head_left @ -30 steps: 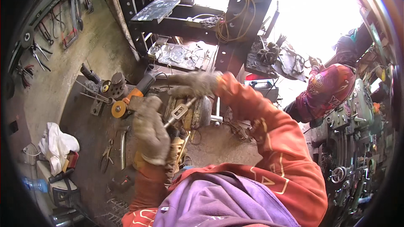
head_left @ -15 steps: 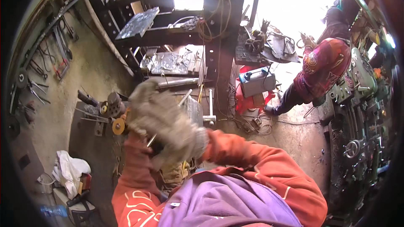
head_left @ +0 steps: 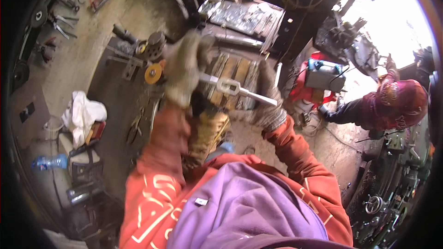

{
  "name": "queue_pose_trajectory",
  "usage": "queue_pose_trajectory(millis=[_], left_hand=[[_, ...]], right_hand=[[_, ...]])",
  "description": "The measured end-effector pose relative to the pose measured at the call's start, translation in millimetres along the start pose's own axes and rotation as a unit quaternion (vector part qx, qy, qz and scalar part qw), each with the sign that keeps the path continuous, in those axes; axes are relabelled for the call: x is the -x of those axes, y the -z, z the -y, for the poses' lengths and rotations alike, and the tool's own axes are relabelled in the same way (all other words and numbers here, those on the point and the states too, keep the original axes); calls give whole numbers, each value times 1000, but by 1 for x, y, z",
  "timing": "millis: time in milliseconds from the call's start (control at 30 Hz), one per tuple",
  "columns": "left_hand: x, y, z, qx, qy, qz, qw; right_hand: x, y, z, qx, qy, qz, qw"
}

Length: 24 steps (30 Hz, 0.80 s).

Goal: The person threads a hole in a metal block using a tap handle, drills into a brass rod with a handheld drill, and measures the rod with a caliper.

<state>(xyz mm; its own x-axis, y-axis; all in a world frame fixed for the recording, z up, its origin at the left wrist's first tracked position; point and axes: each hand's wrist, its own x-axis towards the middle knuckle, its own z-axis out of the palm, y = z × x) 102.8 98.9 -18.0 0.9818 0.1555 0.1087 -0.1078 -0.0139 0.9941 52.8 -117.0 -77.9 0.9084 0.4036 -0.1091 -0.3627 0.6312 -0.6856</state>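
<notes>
Over the wooden block point(head_left: 241, 73), a slotted metal bar point(head_left: 251, 95) is seen. By the raised left hand point(head_left: 185, 70) its left end is met, grip blurred; the right hand point(head_left: 269, 93) is opened wide behind its other end. Far left of the block, a bluish bottle point(head_left: 50, 162) is seen, contents unclear.

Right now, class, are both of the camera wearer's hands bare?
No, the left hand and the right hand are both covered by grey-brown gloves.
</notes>
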Motion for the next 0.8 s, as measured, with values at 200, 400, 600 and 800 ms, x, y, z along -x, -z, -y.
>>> queue_pose_trajectory(millis=[200,400,600,800], left_hand=[[-85,-98,-7,-228,-77,352,905],[-76,-138,5,-307,-202,474,800],[-6,-164,-12,-473,-397,542,569],[100,-122,-56,-556,-302,540,555]], right_hand=[[-3,-8,12,-204,-94,6,974],[0,24,-10,421,285,-40,860],[-4,48,-30,644,288,-83,704],[8,39,-21,334,287,-102,892]])
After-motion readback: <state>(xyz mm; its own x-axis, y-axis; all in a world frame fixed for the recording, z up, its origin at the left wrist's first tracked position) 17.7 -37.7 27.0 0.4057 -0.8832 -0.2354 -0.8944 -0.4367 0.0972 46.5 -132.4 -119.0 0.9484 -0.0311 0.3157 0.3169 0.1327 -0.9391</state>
